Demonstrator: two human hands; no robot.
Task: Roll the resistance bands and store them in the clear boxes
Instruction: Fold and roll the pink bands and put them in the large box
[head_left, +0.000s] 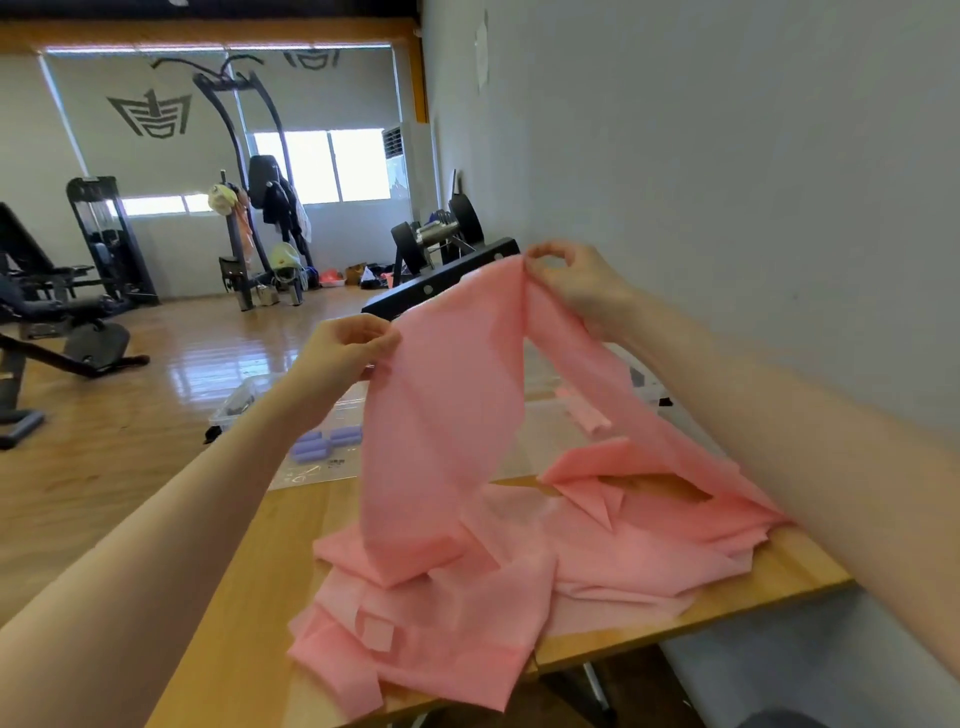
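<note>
Indoors at a gym, a light wooden table (270, 561) carries a loose heap of thin pink resistance bands (519, 582). One wide pink band (447, 415) rises from the heap, stretched between two raised hands. The left hand (343, 348) pinches its left corner between thumb and curled fingers; the right hand (571, 280) pinches the upper edge likewise. Behind, a clear plastic box (311, 467) holds several rolled purple bands (324, 441); a second clear box (644, 384) holds a rolled pink band (587, 413).
</note>
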